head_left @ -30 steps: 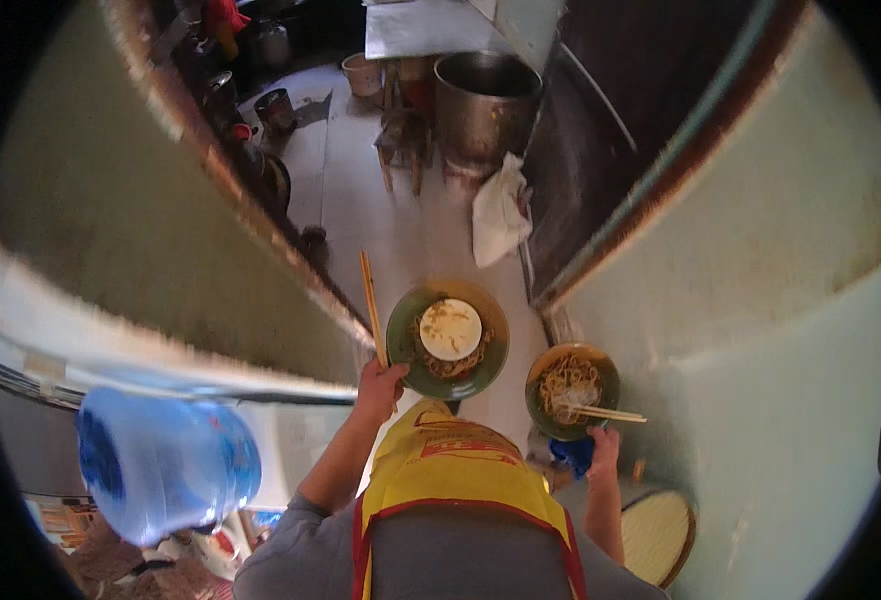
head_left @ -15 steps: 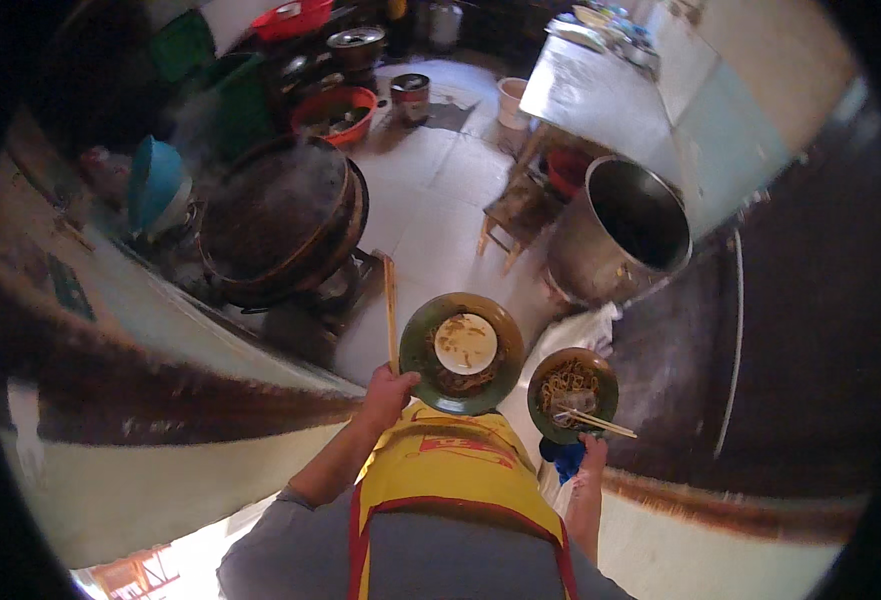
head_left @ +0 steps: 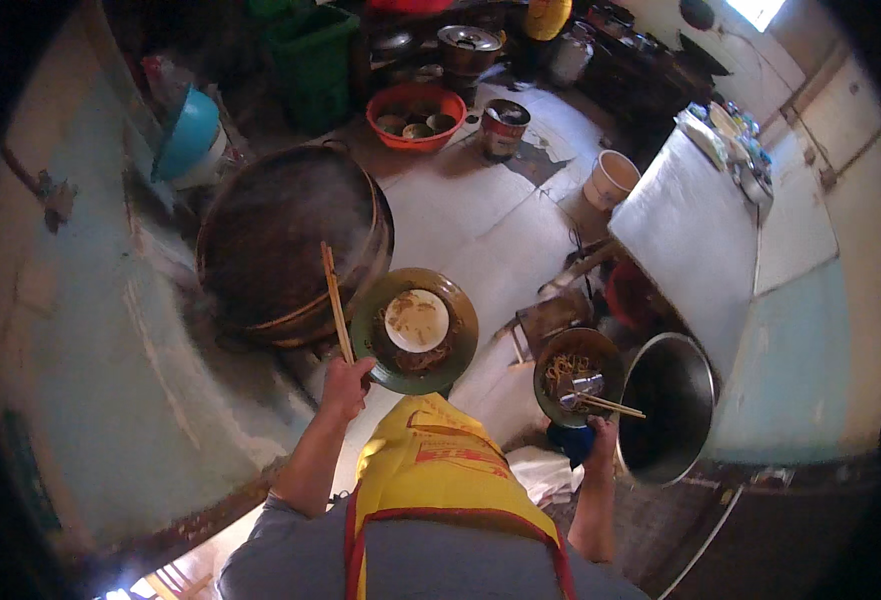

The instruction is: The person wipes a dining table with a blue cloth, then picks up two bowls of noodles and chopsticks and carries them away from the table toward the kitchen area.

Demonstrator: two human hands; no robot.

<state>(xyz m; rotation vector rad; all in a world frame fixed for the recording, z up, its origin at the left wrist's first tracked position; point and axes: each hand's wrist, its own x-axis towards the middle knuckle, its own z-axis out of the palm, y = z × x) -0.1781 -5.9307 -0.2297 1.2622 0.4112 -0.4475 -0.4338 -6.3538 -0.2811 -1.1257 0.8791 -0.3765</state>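
Note:
My left hand (head_left: 345,385) is closed round the edge of a green-brown plate (head_left: 465,325) and a pair of chopsticks (head_left: 335,300) that point up and away. On that plate rests a small white dish (head_left: 417,320) with brown smears, and dark food remains show around it. At the right, my right hand (head_left: 600,440) grips the near rim of a second plate (head_left: 615,370). It carries noodles (head_left: 560,372), a shiny spoon-like piece and another pair of chopsticks (head_left: 620,407). Something blue (head_left: 567,440) shows under this plate, its kind unclear.
A large round steaming vessel (head_left: 285,240) stands ahead left. Close to my right hand is a tall metal pot (head_left: 710,385). Beyond are a wooden stool (head_left: 552,318), a metal-topped table (head_left: 690,215), a pale bucket (head_left: 610,182), a tin (head_left: 503,140) and a red basin (head_left: 430,142).
I have moved forward into the room, and the view has turned. The stool, table and metal pot are nearer. Both hands keep their plates and chopsticks.

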